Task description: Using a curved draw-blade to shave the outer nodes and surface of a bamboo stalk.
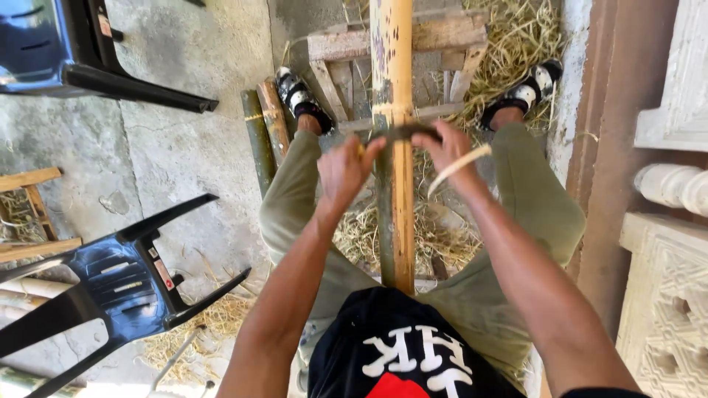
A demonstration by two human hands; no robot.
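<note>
You are seated on a rough concrete floor (169,147) strewn with straw (369,236), carved stone blocks (664,295) on your right and an overturned black chair (110,287) on your left. Nearest you, a bamboo pole (402,221) runs up from your lap between your knees and away to a wooden frame (442,37) near your feet. It is yellow, with a green strip down its left side, dark speckles higher up and a pale ring at the node. Both hands meet at that node: your left hand (345,171) is closed around one end of a dark curved blade (409,131) laid across the pole, and your right hand (451,156) grips the other end while a pale sliver (459,168) juts from it. The step in hand looks like scraping or shaving the skin, though the blade's edge is too shadowed to be sure. Next calls for an even pull with both hands, blade kept square across the pole. Short green bamboo lengths (259,140) lie beyond your left knee.
</note>
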